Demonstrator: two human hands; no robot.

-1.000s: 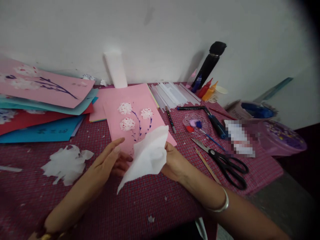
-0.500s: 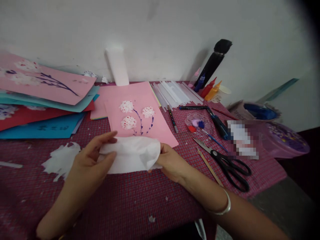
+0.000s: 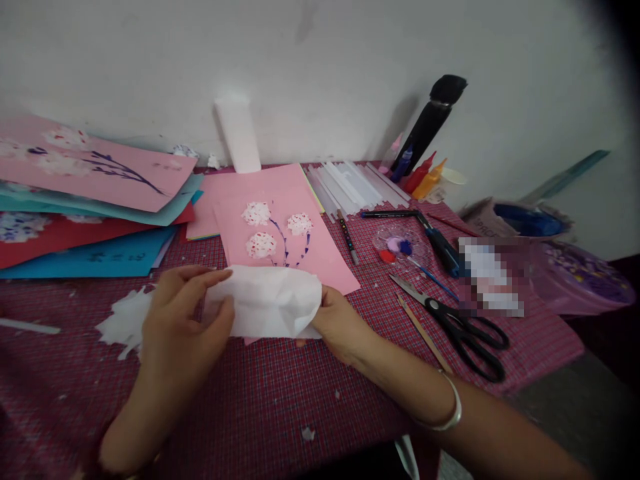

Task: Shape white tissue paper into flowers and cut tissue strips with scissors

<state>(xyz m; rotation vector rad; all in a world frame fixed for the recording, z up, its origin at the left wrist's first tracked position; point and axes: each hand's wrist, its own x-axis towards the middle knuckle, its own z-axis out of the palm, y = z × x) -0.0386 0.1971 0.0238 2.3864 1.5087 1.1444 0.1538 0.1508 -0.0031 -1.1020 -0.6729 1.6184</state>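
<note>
We grip one white tissue [image 3: 270, 303] between our left hand [image 3: 187, 320] and right hand [image 3: 340, 323], over the near edge of one pink sheet [image 3: 287, 230] with three flowers, partly covering it. Right lie one pair of scissors [image 3: 450, 323] and one palette [image 3: 403, 245]; the checked tablecloth [image 3: 240, 407] meets one pale wall [image 3: 330, 80].

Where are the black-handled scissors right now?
In the head view, the scissors lie open on the checked tablecloth at the right, between the wooden stick and the blue-handled paintbrush, beyond the right forearm.
</note>
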